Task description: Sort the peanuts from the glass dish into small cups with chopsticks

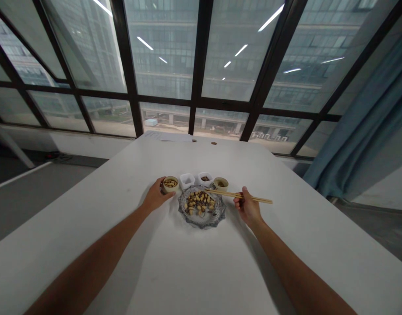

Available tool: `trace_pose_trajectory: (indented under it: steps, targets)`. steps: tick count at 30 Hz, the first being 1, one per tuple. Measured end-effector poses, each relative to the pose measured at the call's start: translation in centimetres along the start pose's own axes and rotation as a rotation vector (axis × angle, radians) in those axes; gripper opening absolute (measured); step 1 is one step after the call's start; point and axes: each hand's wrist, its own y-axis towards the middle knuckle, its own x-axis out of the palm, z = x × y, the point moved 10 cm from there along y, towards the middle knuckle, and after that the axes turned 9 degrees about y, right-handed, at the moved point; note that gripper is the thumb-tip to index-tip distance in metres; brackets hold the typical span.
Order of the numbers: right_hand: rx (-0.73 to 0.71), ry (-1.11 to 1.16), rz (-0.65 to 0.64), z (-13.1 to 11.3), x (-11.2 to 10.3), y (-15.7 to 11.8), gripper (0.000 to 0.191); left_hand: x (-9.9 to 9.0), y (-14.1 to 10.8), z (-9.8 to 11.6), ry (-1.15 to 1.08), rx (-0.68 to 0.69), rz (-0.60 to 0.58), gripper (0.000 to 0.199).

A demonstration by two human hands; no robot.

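Note:
My left hand (pixel 156 195) is wrapped around a small round cup (pixel 170 190) that has yellowish, nut-like pieces in it. In my right hand (pixel 248 208) is a pair of chopsticks (pixel 258 199), their tips pointing left over the back rim of a glass plate (pixel 202 224). A mix of yellowish and dark pieces (pixel 201 201) lies on that plate. Behind it stand a white square dish (pixel 187 180), which looks nearly bare inside, and a second white square dish (pixel 205 179) with dark bits. To their right is another round cup (pixel 220 183), its contents unclear.
Everything stands on a long white table (pixel 174 271). Papers (pixel 168 137) lie at its far end, near two round holes in the tabletop. Large dark-framed windows rise beyond, and a blue curtain (pixel 358 118) hangs on the right.

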Motion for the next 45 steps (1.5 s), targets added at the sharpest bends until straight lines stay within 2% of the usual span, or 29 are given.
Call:
trace_pose_trajectory:
  steps: [9, 13, 15, 17, 21, 24, 27, 30, 32, 33, 37, 40, 43, 45]
  targets:
    - [0.032, 0.012, 0.044, 1.2, -0.3, -0.5, 0.037, 0.4, 0.0, -0.3, -0.022, -0.010, -0.033, 0.074]
    - [-0.025, -0.022, 0.004, 0.5, 0.0, -0.5, 0.042, 0.3, 0.0, 0.0, -0.033, -0.015, -0.043, 0.073]
    - [-0.144, -0.072, -0.019, -1.0, 0.4, -0.9, 0.048, 0.2, 0.0, 0.1, -0.035, -0.013, -0.042, 0.072]
    - [-0.338, -0.158, -0.012, -3.4, 0.8, -1.7, 0.051, 0.2, 0.0, 0.1, -0.026, -0.012, -0.038, 0.072]
    - [-0.687, -0.465, -0.020, -7.4, 3.0, -3.7, 0.052, 0.4, 0.0, 0.1, 0.002, -0.015, -0.043, 0.072]
    - [-0.820, -0.728, -0.109, -8.0, 6.0, -3.9, 0.052, 0.6, 0.0, 0.1, 0.000, -0.007, -0.053, 0.071]
    - [-0.892, -0.906, -0.192, -7.2, 8.6, -3.4, 0.052, 0.7, 0.0, 0.0, 0.003, -0.002, -0.058, 0.071]
    - [-0.861, -0.955, -0.389, -5.3, 10.8, -2.9, 0.043, 0.9, 0.0, -0.2, 0.006, -0.012, -0.068, 0.072]
    - [-0.824, -0.939, -0.476, -4.5, 11.3, -3.0, 0.038, 1.0, 0.0, -0.3, 0.002, -0.016, -0.066, 0.073]
    - [-0.818, -0.928, -0.473, -4.5, 11.2, -3.1, 0.037, 1.0, 0.0, -0.4, 0.001, -0.017, -0.062, 0.072]
    - [-0.779, -0.885, -0.326, -6.0, 9.2, -3.5, 0.043, 1.0, 0.0, -0.4, 0.001, -0.016, -0.062, 0.072]
    - [-0.614, -0.802, -0.335, -6.8, 8.1, -4.0, 0.050, 0.9, -0.1, -0.4, 0.007, -0.022, -0.067, 0.075]
    - [-0.410, -0.758, -0.469, -6.6, 8.4, -5.3, 0.055, 0.8, -0.1, -0.2, 0.017, -0.022, -0.063, 0.074]
    - [-0.325, -0.800, -0.584, -6.2, 9.2, -6.7, 0.056, 0.6, -0.1, 0.0, 0.023, -0.016, -0.059, 0.074]
